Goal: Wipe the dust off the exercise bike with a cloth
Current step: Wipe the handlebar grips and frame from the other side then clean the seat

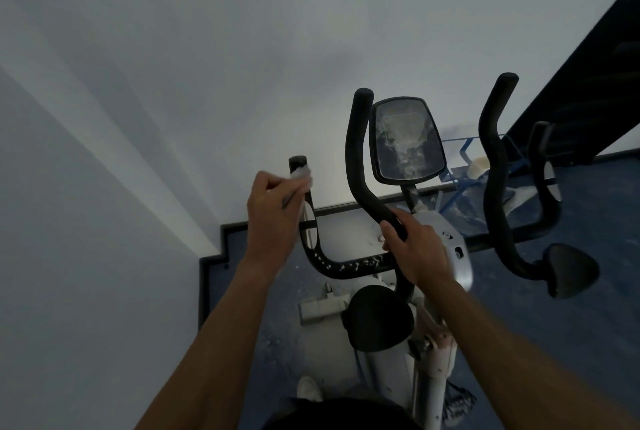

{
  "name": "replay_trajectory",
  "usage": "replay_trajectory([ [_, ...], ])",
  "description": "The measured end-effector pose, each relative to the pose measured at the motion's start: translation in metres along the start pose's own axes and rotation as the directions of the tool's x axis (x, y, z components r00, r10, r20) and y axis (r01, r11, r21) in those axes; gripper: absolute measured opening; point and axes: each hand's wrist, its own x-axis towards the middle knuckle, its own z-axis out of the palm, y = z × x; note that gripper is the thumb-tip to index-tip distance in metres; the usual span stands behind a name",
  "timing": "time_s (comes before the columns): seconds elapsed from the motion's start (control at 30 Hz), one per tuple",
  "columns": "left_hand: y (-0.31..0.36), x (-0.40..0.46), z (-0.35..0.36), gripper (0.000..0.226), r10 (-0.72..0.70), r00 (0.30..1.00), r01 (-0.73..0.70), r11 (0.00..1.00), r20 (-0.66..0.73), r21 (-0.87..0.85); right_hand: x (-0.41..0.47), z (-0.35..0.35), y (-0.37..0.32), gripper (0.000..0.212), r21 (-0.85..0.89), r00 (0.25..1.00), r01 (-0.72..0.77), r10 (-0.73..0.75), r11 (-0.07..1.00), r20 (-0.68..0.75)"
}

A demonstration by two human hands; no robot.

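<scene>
The exercise bike (450,249) stands below me, with black handlebars and a dusty oval console (405,142). My left hand (273,214) grips a small white cloth (301,175) around the upper end of the left handlebar (332,265), just below its black tip. White dust specks cover that bar's lower bend. My right hand (415,249) grips the inner upright handlebar (356,159) near its base. The black saddle (379,317) sits between my forearms.
A white wall fills the left and top of the view, with a dark baseboard (214,256) meeting a blue floor. A second black handlebar set (495,169) and pad (571,270) stand on the right. A blue wire rack (464,166) lies behind.
</scene>
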Motion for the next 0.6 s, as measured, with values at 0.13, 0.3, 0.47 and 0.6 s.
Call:
replay_trajectory([
  [0.13, 0.008, 0.024, 0.019, 0.013, 0.091, 0.996, -0.093, 0.988, 0.021, 0.127, -0.002, -0.003, -0.004, 0.037, -0.005, 1.0, -0.005, 0.005, 1.0, 0.002],
  [0.3, -0.011, -0.012, 0.021, 0.014, 0.003, 1.0, -0.004, 0.973, 0.003, 0.232, -0.001, -0.003, -0.003, 0.033, -0.002, 1.0, 0.004, -0.004, 1.0, 0.002],
  [0.47, 0.006, 0.01, 0.021, 0.016, 0.059, 0.998, -0.052, 0.979, -0.027, 0.196, -0.001, -0.001, -0.001, 0.035, 0.003, 1.0, 0.008, -0.008, 1.0, 0.001],
  [0.6, 0.004, 0.021, 0.028, 0.022, 0.06, 0.998, -0.066, 0.969, 0.03, 0.239, 0.0, -0.002, -0.001, 0.037, 0.01, 1.0, 0.006, -0.006, 1.0, -0.001],
])
